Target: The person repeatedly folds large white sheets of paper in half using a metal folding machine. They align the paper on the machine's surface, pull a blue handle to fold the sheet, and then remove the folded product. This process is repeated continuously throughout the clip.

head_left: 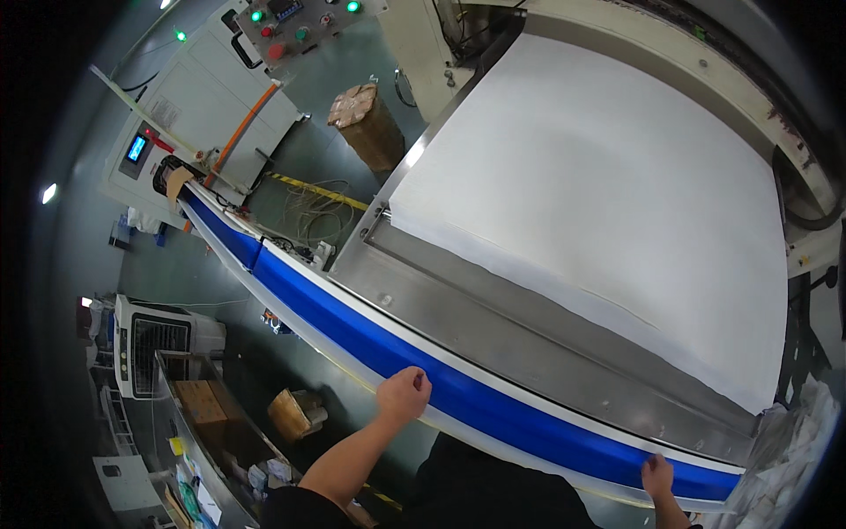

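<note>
Both hands grip the near edge of a long blue strip (423, 370). Left hand (404, 394) is curled shut, pinching that edge near the middle. Right hand (656, 476) pinches it close to the strip's right end. Its long way runs from the right hand up and far off to the left, toward a grey machine (211, 106). Beyond it lies a steel table (493, 322) with a big white sheet (608, 194).

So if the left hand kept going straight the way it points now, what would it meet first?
The left hand grips the near white edge of the blue band and points up across it. Going on, it would likely cross the band and meet the steel table first, then the white sheet; depth is unclear.
</note>
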Tool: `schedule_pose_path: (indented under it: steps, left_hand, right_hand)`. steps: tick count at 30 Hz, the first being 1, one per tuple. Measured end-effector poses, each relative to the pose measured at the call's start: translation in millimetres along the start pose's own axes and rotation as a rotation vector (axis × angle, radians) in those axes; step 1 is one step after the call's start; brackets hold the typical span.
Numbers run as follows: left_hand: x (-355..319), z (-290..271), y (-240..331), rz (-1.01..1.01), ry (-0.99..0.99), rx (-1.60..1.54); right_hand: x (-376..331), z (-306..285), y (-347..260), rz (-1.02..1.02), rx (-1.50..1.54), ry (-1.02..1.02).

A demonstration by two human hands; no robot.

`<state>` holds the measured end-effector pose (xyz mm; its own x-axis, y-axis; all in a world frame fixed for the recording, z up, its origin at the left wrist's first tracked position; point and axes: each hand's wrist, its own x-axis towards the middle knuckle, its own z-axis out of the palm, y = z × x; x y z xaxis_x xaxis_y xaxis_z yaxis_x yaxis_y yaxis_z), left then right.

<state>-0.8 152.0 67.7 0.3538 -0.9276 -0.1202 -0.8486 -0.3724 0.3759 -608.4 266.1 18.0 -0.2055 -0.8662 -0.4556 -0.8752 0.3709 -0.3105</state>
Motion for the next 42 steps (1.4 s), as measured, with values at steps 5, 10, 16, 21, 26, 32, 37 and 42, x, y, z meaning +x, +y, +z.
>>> schedule_pose_path:
  steps: [5, 10, 16, 21, 26, 32, 37, 42]
  left_hand:
    - [5.0, -5.1, 3.8, 0.088, -0.108, -0.030]
    - [-0.8, -6.5, -8.1, 0.135, -0.191, -0.045]
    - [7.4, -4.3, -10.9, 0.242, -0.151, -0.068]
    - [10.4, -3.8, -12.9, 0.253, -0.201, -0.087]
    - [13.7, -6.7, -12.1, 0.255, -0.279, -0.110]
    - [50.0, -18.1, -21.0, 0.150, -0.614, -0.491]
    - [197.7, 1.5, -33.9, 0.386, 0.030, -0.199]
    - [305.6, 2.3, -33.2, 0.473, 0.385, -0.045]
  right_hand:
    - [100.7, 26.3, -210.2, -0.335, 0.155, 0.036]
    - [174.1, 32.3, -455.4, -0.778, 0.258, -0.043]
    - [258.3, 47.5, -634.9, -0.852, 0.236, -0.104]
    - [308.1, 72.8, -706.4, -0.887, 0.261, -0.082]
    - [318.7, 76.1, -723.8, -0.859, 0.218, -0.077]
    - [320.1, 82.6, -723.8, -0.863, 0.122, 0.004]
    - [323.7, 82.7, -723.1, -0.871, 0.182, 0.051]
    - [331.2, 87.9, -720.4, -0.888, 0.175, 0.090]
